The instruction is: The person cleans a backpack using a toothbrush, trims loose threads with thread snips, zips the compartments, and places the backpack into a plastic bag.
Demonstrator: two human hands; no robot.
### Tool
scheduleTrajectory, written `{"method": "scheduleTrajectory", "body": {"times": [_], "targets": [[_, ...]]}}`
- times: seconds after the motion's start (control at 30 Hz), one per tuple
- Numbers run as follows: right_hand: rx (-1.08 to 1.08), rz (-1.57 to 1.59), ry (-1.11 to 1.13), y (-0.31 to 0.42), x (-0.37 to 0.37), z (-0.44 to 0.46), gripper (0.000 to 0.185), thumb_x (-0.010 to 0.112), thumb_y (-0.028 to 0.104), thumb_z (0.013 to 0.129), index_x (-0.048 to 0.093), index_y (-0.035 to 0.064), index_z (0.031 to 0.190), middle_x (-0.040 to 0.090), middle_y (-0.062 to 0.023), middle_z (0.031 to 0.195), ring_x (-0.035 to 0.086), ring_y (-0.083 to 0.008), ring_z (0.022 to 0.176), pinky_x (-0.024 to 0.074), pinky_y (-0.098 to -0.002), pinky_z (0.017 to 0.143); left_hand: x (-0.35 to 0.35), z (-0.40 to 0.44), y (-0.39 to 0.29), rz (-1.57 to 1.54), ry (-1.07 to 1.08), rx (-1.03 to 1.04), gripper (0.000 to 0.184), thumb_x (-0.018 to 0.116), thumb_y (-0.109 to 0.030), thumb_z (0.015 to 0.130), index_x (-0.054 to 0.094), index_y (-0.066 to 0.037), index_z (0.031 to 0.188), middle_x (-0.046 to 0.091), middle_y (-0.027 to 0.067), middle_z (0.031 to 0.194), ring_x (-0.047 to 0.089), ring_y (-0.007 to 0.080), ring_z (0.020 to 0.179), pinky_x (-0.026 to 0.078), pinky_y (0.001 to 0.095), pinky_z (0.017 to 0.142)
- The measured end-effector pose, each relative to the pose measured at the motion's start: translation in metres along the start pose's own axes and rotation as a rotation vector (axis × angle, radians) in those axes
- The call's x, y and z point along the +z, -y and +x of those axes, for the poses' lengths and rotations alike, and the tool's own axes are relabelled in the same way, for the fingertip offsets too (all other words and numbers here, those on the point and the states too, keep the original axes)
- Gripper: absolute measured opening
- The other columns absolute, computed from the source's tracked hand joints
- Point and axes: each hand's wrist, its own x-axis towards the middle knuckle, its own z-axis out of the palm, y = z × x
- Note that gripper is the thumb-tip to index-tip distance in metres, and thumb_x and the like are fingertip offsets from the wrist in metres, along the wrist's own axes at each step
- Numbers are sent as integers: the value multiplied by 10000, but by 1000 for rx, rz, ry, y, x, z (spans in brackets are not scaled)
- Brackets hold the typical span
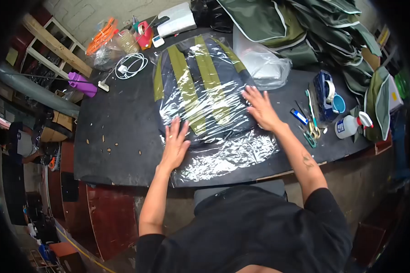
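Observation:
A dark backpack-like item with olive-green stripes point(183, 75) lies flat on the black table inside a clear plastic bag point(223, 157). The bag's loose, wrinkled end reaches toward the table's front edge. My left hand point(173, 144) rests on the lower left edge of the wrapped item, fingers spread. On its right side lies my right hand point(262, 108), flat and open, fingertips on the plastic. Neither hand grips anything.
At the right are scissors point(310, 139), a spray bottle point(347, 126) and a blue tape dispenser point(322, 95). Green pieces with white edging point(300, 36) are heaped behind. A white cable point(131, 66) and purple bottle point(83, 84) sit at left. Another person point(25, 143) is far left.

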Motion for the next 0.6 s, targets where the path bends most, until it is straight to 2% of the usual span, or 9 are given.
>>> {"method": "scheduleTrajectory", "body": {"times": [0.03, 0.1, 0.17, 0.23, 0.27, 0.37, 0.4, 0.5, 0.6], "targets": [[-43, 154, -69, -8, -17, -7, 531, 525, 163, 903, 386, 245, 1408, 311, -93, 1489, 248, -292, 1389, 124, -546, 1122, -11, -13, 4, 31, -152, 20, 581, 514, -144, 875, 339, -106, 1428, 200, 159, 1520, 127, 335, 1420, 63, 563, 1119], [-135, -113, -117, -23, -46, -33, 589, 539, 45, 844, 410, 217, 1392, 349, -90, 1466, 283, -267, 1377, 158, -518, 1127, -26, -45, 16, 194, -312, 58, 576, 536, -31, 816, 435, -116, 1377, 288, 145, 1492, 202, 323, 1404, 115, 568, 1114], [-223, -193, -16, -20, -62, -56, 569, 551, 25, 819, 452, 190, 1353, 387, -85, 1436, 305, -272, 1365, 175, -510, 1124, -30, -73, 17, 320, -313, 80, 577, 531, 14, 794, 470, -113, 1353, 320, 134, 1479, 235, 317, 1395, 139, 564, 1113], [-414, -348, 176, -14, -70, -75, 532, 575, -15, 768, 536, 138, 1276, 464, -76, 1378, 349, -282, 1340, 211, -496, 1120, -32, -89, 9, 395, -93, 227, 530, 577, 6, 762, 550, -97, 1281, 462, 140, 1381, 281, 330, 1373, 169, 541, 1116], [-407, -350, 178, -14, -67, -82, 532, 575, -15, 768, 536, 138, 1276, 464, -76, 1378, 349, -282, 1340, 211, -496, 1120, -31, -92, 4, 390, -91, 232, 530, 577, 6, 762, 550, -97, 1281, 462, 140, 1381, 281, 330, 1373, 169, 541, 1116], [-345, 113, 174, -14, -46, -98, 248, 588, 1, 801, 655, 50, 1035, 606, -71, 1193, 464, -274, 1248, 299, -442, 1079, -23, -100, -17, -198, 77, -18, 339, 609, -31, 782, 661, -46, 1117, 592, 140, 1236, 337, 301, 1354, 194, 496, 1120], [-340, 116, 176, -14, -40, -102, 248, 588, 1, 801, 655, 50, 1035, 606, -71, 1193, 464, -274, 1248, 299, -442, 1079, -20, -104, -14, -200, 83, -19, 339, 609, -31, 782, 661, -46, 1117, 592, 140, 1236, 337, 301, 1354, 194, 496, 1120], [323, 946, -81, -12, -22, -107, 83, 599, 55, 852, 670, 15, 833, 670, -66, 1027, 530, -244, 1161, 353, -384, 1026, -10, -111, 5, -921, -86, -380, 190, 626, -133, 848, 704, 4, 955, 668, 142, 1081, 410, 284, 1309, 205, 464, 1116], [396, 1072, -187, -11, -10, -109, 141, 584, 92, 889, 673, 6, 821, 668, -86, 1019, 529, -226, 1146, 359, -354, 1005, -5, -114, 5, -1008, -202, -453, 174, 613, -116, 860, 713, 6, 933, 644, 136, 1144, 377, 250, 1327, 208, 431, 1116]]}}
